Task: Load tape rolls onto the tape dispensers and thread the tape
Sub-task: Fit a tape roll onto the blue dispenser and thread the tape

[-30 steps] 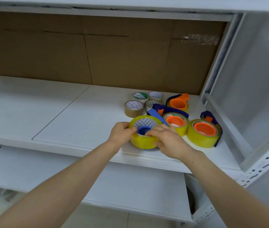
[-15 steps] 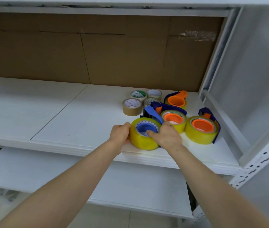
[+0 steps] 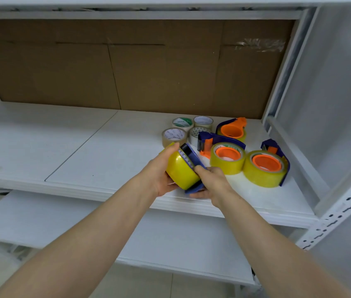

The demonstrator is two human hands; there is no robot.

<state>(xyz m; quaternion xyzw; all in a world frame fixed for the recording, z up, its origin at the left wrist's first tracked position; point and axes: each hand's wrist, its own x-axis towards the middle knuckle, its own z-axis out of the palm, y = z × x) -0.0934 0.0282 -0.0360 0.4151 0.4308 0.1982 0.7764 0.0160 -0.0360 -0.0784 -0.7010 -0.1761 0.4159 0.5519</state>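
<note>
Held roll (image 3: 180, 168) tipped on edge just above shelf (image 3: 80, 155) front edge, left hand (image 3: 159, 175) clamped round its rim and right hand (image 3: 211, 181) closed on blue dispenser (image 3: 194, 160) pressed to its face, probably to seat core on hub and reach tape end. Lay flat on shelf half a second earlier; now lifted and tilted. Three loaded dispensers (image 3: 264, 166) and spare rolls (image 3: 173, 135) left toward back right corner.

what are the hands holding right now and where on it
Both hold one yellow tape roll on a blue dispenser: left hand cups the roll's outer band, right hand grips the dispenser's lower frame.
</note>
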